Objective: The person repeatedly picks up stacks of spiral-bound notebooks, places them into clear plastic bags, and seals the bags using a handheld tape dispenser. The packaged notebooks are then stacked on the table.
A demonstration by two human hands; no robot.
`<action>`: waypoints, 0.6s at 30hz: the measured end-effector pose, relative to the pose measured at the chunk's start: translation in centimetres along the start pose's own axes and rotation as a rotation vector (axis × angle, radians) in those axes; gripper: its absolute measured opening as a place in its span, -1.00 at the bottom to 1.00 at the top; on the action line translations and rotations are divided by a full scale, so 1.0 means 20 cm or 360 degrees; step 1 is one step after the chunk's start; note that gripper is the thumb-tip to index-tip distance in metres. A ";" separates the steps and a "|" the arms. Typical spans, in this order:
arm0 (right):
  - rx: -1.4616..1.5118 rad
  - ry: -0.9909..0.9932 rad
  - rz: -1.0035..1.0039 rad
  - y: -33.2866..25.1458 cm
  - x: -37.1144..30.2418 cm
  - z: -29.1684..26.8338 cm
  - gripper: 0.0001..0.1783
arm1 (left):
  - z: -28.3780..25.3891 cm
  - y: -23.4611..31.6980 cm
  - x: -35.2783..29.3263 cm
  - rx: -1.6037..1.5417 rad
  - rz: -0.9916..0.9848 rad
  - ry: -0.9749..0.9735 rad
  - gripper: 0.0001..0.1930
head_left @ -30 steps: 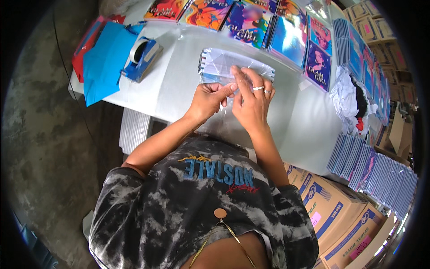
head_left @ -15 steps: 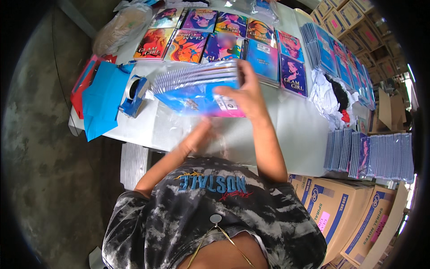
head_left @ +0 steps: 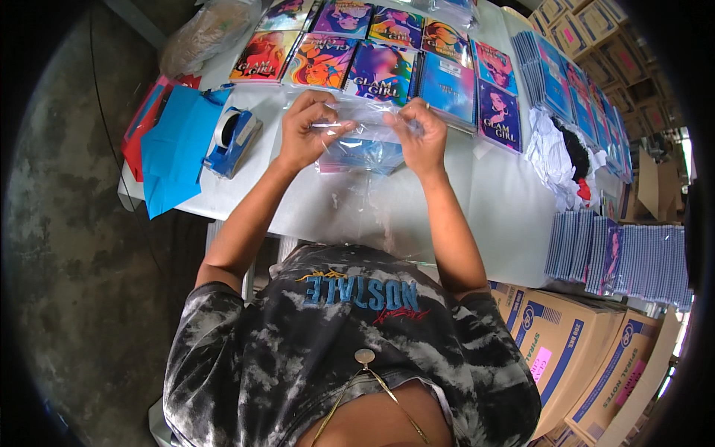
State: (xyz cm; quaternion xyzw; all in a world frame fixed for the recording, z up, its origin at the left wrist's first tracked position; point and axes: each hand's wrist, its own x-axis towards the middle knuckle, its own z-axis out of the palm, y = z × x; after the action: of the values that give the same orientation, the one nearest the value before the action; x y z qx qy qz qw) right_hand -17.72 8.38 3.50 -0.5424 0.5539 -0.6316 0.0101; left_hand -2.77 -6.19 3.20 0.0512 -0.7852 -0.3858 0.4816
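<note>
A stack of spiral notebooks [head_left: 356, 158] with blue and pink showing stands or lies inside a clear plastic bag [head_left: 365, 132] at the near side of the table. Its exact pose is hard to see through the shiny film. My left hand [head_left: 307, 134] pinches the bag's upper edge on the left, fingers closed. My right hand [head_left: 421, 138] pinches the same edge on the right. Between my hands the film is stretched across, above the notebooks. Just beyond lie rows of colourful notebooks, the nearest one a purple and blue notebook [head_left: 381, 72].
To the left are a blue tape dispenser [head_left: 232, 143] and a folded blue sheet [head_left: 177, 141] beside a red folder [head_left: 141, 134]. Crumpled white paper [head_left: 547, 153] and stacked notebooks [head_left: 582, 246] lie on the right. Cardboard boxes [head_left: 555, 343] stand below the table's right side.
The notebook stack, lifted and tilted in my right hand before, is now lower. My left hand has risen from below it, and both hands now grip the bag's edge.
</note>
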 end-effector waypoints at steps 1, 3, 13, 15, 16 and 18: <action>-0.0068 0.0022 0.0111 -0.06 0.05 0.00 -0.79 | -0.02 -0.01 0.05 0.0043 0.0091 0.0024 -0.69; 0.0153 0.0228 0.0196 -0.16 0.17 0.04 -0.83 | -0.03 0.09 0.18 0.0166 0.0088 0.0102 -0.59; 0.0759 0.0398 0.0012 0.06 0.10 -0.24 -0.27 | -0.41 -0.19 0.09 -0.0033 -0.0385 0.0055 -0.11; 0.0477 0.0079 0.0331 0.19 -0.17 -0.10 -0.24 | -0.20 -0.28 -0.21 -0.0261 -0.0616 -0.0264 0.26; 0.0545 0.0117 0.0435 0.13 -0.21 -0.01 -0.25 | -0.10 -0.21 -0.27 -0.0390 -0.0696 -0.0297 0.22; 0.0621 0.0194 0.0633 0.07 -0.20 0.06 -0.25 | 0.00 -0.06 -0.21 -0.0575 -0.0824 -0.0138 0.02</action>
State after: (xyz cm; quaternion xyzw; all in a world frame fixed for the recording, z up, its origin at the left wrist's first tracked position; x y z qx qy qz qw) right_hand -15.97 9.42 -0.34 -0.3719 0.5169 -0.7434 0.2047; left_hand -0.99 -5.20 -0.61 0.1464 -0.6848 -0.6305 0.3348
